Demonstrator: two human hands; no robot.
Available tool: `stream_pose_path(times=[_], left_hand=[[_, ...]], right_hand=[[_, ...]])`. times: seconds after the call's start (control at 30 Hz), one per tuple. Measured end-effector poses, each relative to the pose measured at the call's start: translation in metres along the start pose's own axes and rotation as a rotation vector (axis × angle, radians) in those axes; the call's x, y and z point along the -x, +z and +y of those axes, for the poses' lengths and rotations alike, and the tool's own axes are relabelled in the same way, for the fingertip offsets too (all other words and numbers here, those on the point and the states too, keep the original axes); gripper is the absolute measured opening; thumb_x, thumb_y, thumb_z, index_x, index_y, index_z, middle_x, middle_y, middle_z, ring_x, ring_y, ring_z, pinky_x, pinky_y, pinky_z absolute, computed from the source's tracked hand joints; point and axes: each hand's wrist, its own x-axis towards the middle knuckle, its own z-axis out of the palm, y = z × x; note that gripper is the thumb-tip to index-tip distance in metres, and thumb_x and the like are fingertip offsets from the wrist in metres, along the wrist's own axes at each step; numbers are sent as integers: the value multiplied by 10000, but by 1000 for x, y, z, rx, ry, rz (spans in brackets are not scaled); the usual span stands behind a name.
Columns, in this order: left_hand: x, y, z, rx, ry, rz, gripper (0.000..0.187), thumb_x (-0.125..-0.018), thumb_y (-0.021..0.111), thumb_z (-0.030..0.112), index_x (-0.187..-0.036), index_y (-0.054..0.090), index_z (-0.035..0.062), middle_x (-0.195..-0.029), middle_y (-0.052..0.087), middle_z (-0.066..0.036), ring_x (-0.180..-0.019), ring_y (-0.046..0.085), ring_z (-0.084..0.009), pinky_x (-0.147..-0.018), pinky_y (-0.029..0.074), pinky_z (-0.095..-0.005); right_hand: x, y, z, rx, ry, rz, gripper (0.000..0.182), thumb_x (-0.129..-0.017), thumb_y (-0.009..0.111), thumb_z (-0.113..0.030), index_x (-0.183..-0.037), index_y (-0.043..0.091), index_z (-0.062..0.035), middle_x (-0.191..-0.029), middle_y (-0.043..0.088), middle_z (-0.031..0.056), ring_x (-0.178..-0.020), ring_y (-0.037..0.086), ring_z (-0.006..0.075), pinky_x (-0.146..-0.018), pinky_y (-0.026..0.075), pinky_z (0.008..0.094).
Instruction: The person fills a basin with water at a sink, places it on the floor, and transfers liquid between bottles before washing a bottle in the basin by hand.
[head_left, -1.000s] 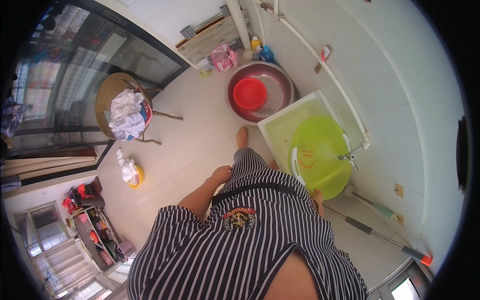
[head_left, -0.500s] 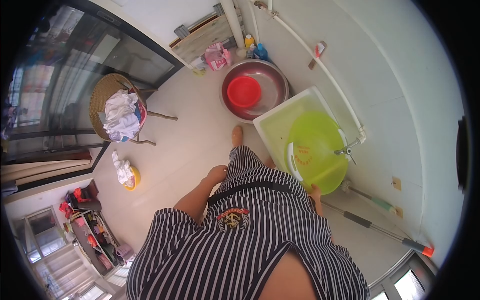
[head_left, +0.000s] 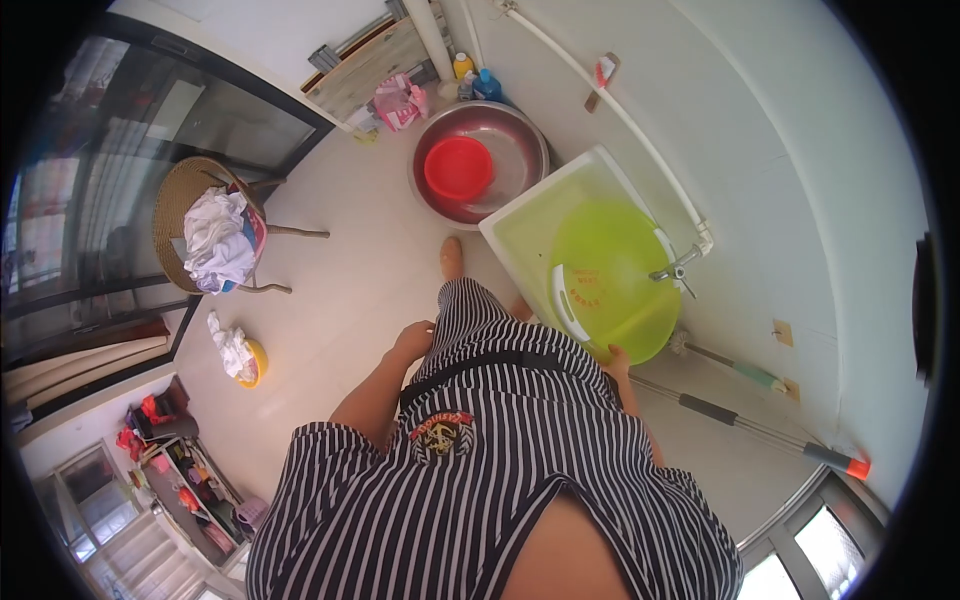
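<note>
My right hand (head_left: 613,359) grips the near rim of a lime-green plastic basin (head_left: 612,280). The basin rests tilted in a white rectangular tub (head_left: 527,228), under a metal tap (head_left: 675,270) on the wall. My left hand (head_left: 412,340) hangs loosely by my striped clothing with nothing in it, fingers curled. A bare foot (head_left: 452,257) stands on the pale tiled floor beside the tub.
Beyond the tub sits a large steel basin (head_left: 520,150) holding a red bowl (head_left: 458,168). A wicker chair (head_left: 185,200) piled with laundry (head_left: 215,240) stands left by glass doors. A small yellow bowl (head_left: 252,362) with cloth lies on the floor. Mop poles (head_left: 740,425) lean at right.
The view has drifted, so everything sits a little higher and further left in frame. My right hand stays on the green basin's rim; my left hand has barely moved.
</note>
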Motion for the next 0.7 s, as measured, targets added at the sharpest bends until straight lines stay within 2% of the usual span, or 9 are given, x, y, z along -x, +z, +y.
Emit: stream_pose_path(times=[0.07, 0.13, 0.27, 0.37, 0.57, 0.67, 0.7], left_hand=[[-4, -1, 0, -23, -11, 11, 388, -888, 573, 241, -1211, 693, 61, -1221, 676, -208, -1173, 624, -352, -1006, 482, -406], [-3, -7, 7, -26, -18, -11, 404, -872, 561, 216, -1222, 685, 58, -1209, 679, -215, -1157, 631, -355, -991, 489, -411], [-14, -3, 1, -18, 10, -49, 430, -845, 544, 175, -1235, 678, 54, -1185, 685, -229, -1125, 648, -353, -963, 501, -410], [-12, -10, 6, 4, -25, -47, 443, -835, 535, 158, -1241, 674, 49, -1169, 690, -234, -1110, 656, -351, -952, 505, -406], [-15, -9, 7, -10, -4, -36, 454, -832, 521, 143, -1249, 669, 41, -1162, 693, -234, -1103, 662, -345, -946, 507, -402], [-21, -8, -1, -6, -19, -33, 455, -838, 522, 149, -1258, 667, 50, -1169, 693, -227, -1109, 659, -346, -957, 505, -401], [-17, -10, 4, -11, -20, -37, 452, -842, 525, 154, -1259, 668, 54, -1172, 692, -227, -1114, 656, -348, -963, 502, -401]], right_hand=[[11, 5, 3, -3, -23, 22, 332, -963, 475, -178, -1269, 501, -51, -1249, 592, 170, -1113, 605, 362, -917, 523, 538], [30, 17, 6, 40, -71, 82, 338, -955, 481, -155, -1274, 492, -41, -1255, 586, 178, -1112, 607, 365, -936, 524, 541], [55, 36, 10, -186, -64, 163, 398, -965, 510, -172, -1326, 412, -36, -1363, 476, 185, -1202, 529, 375, -982, 493, 548], [63, 43, 11, -193, -26, 69, 401, -951, 532, -172, -1315, 402, -65, -1323, 497, 160, -1165, 542, 345, -976, 497, 525], [66, 41, 10, -88, -57, 83, 397, -959, 517, -195, -1323, 410, -77, -1337, 498, 155, -1162, 544, 336, -963, 497, 503], [48, 34, 13, -82, -16, 30, 413, -962, 514, -204, -1335, 405, -63, -1359, 486, 167, -1174, 537, 351, -989, 475, 521], [59, 41, 9, -120, -14, 85, 401, -952, 495, -158, -1328, 420, -38, -1346, 505, 185, -1188, 547, 378, -996, 484, 554]])
